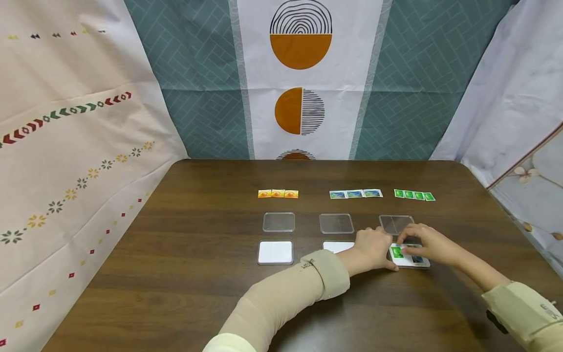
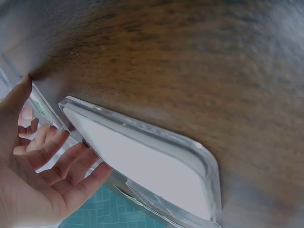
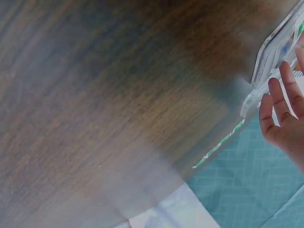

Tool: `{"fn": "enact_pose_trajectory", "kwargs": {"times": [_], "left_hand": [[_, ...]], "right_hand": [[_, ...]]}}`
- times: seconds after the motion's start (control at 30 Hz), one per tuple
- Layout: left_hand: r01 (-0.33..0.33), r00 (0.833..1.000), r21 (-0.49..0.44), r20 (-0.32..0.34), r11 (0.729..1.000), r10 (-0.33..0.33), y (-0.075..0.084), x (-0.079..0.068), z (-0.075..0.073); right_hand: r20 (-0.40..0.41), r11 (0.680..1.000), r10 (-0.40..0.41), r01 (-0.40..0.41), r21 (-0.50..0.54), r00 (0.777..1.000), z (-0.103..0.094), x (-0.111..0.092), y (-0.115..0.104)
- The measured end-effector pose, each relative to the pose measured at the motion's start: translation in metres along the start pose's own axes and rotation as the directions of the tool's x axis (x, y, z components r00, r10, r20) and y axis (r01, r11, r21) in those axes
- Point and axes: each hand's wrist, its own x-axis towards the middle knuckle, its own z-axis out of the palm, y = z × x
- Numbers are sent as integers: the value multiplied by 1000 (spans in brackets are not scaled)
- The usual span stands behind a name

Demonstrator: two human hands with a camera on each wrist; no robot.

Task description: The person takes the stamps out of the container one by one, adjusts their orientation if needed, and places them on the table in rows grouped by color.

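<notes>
My left hand [image 1: 371, 246] spans the left end of a clear plastic case [image 1: 406, 265] with a white insert, thumb at its near corner and fingertips at the far one. Over that case, my right hand [image 1: 428, 243] bends down, its thumb and forefinger at a small green picture card [image 1: 397, 252] lying on the white. A darker picture card [image 1: 417, 260] is at the case's right end, partly in shadow. Just under my left hand lies a second white-filled case [image 2: 137, 152], largely covered by the arm in the head view.
Another white-filled case [image 1: 275, 253] sits at left. Behind stand three clear lids, at left [image 1: 279, 222], middle [image 1: 336, 224] and right [image 1: 396, 224]. Rows of small orange cards [image 1: 278, 194], blue cards [image 1: 355, 194] and green cards [image 1: 414, 195] line the table's back.
</notes>
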Motion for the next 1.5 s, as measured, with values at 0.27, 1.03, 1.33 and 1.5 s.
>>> {"fn": "enact_pose_trajectory", "kwargs": {"times": [0.27, 1.03, 1.33, 1.5], "left_hand": [[5, 1000, 11, -11, 1000, -5, 0, -2, -1], [7, 1000, 41, 1, 999, -7, 3, 1, -1], [8, 1000, 42, -5, 999, -8, 3, 0, -1], [7, 1000, 43, -7, 999, -7, 2, 1, -1]], "right_hand": [[-7, 999, -35, 35, 0, 999, 4, 2, 5], [30, 999, -15, 13, 48, 999, 3, 6, 0], [47, 997, 15, -18, 70, 999, 5, 6, -1], [94, 994, 61, -69, 82, 994, 4, 10, -3]]}}
